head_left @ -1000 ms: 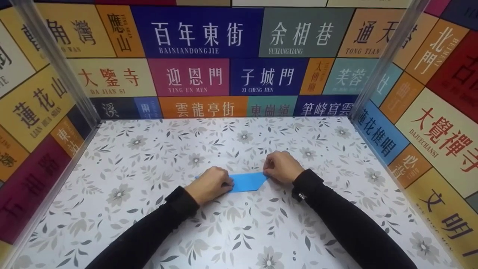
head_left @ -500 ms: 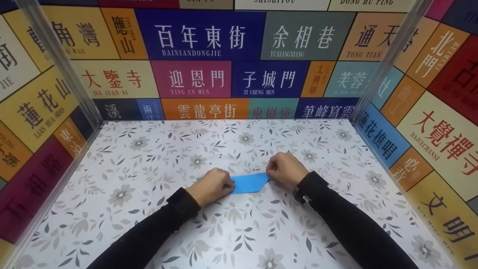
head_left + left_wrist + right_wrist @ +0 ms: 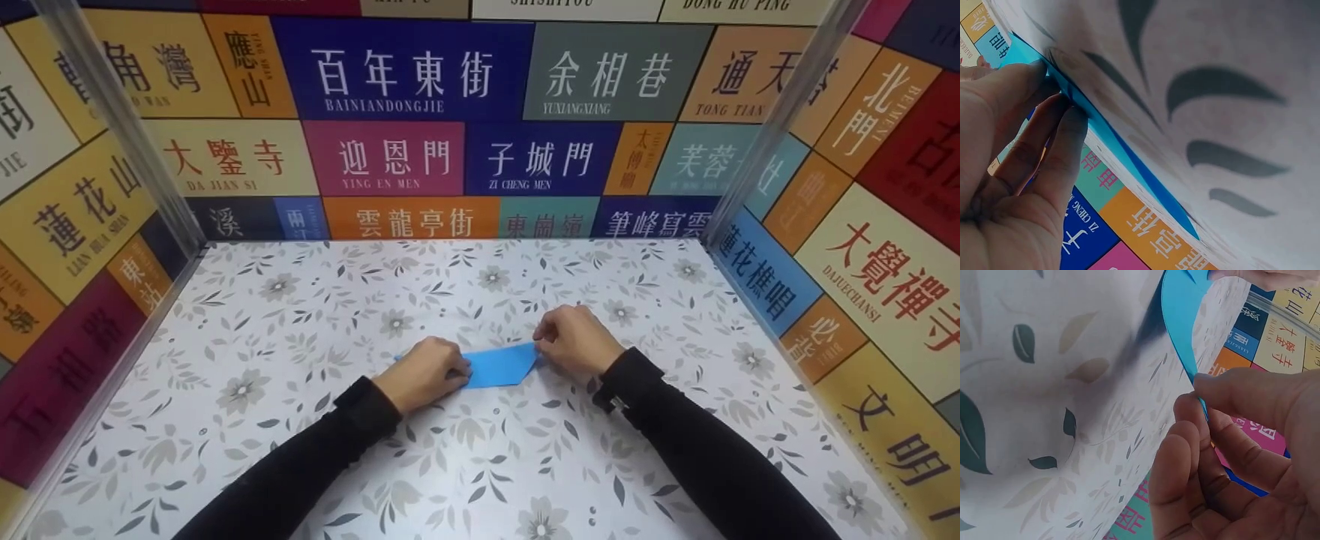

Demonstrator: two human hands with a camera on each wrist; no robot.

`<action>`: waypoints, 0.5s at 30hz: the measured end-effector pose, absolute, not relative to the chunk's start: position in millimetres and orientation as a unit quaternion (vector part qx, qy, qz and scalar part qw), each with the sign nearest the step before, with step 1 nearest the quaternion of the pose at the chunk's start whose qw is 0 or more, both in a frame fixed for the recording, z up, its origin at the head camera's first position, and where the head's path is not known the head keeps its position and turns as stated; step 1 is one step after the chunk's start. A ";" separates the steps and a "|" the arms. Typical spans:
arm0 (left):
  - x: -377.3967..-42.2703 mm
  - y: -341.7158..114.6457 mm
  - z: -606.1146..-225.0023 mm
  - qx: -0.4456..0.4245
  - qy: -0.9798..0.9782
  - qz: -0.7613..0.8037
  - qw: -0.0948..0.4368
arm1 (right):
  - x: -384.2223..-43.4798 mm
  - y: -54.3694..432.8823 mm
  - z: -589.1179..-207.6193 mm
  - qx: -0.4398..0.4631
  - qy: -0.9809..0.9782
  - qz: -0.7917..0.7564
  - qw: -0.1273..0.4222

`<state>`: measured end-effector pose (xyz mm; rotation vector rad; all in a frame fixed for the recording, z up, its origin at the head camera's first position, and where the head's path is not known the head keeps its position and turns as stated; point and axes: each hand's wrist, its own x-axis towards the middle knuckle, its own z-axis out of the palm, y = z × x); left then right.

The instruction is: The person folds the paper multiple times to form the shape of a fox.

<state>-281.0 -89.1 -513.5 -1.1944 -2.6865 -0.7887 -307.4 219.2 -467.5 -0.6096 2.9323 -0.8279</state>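
Observation:
A folded strip of bright blue paper [image 3: 499, 367] lies across the middle of the table, its right end cut off at a slant. My left hand [image 3: 427, 375] covers its left part, thumb and bent fingertips gathered on the paper close to the tabletop. Seen from the left wrist, the paper [image 3: 1134, 163] runs out past those fingertips to a narrow point. My right hand [image 3: 574, 337] pinches the strip's far right tip between thumb and forefinger. In the right wrist view the paper [image 3: 1179, 320] curves up off the table toward that pinch, with the other fingers curled below.
The table [image 3: 315, 465] has a white cover printed with grey flowers and leaves. Upright panels of coloured street-name signs [image 3: 397, 71] stand behind it and at both sides, with clear plastic strips [image 3: 739, 142] at the corners.
The head view has tilted up slightly since a second ago. Both hands stay at almost the same places on the blue paper, with only a tiny shift of the right hand.

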 end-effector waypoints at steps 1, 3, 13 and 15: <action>-281.2 -89.3 -513.7 -0.392 -0.882 -0.259 0.049 | -306.7 218.8 -467.1 -0.196 0.943 -0.269 0.019; -281.5 -89.9 -514.2 -0.395 -0.881 -0.257 0.050 | -305.0 217.8 -465.8 -0.195 0.941 -0.275 0.023; -282.8 -89.9 -514.5 -0.381 -0.887 -0.260 0.034 | -292.4 212.0 -460.0 -0.220 0.934 -0.283 0.011; -282.8 -89.9 -515.2 -0.381 -0.885 -0.264 0.034 | -288.8 211.5 -460.6 -0.225 0.932 -0.285 0.007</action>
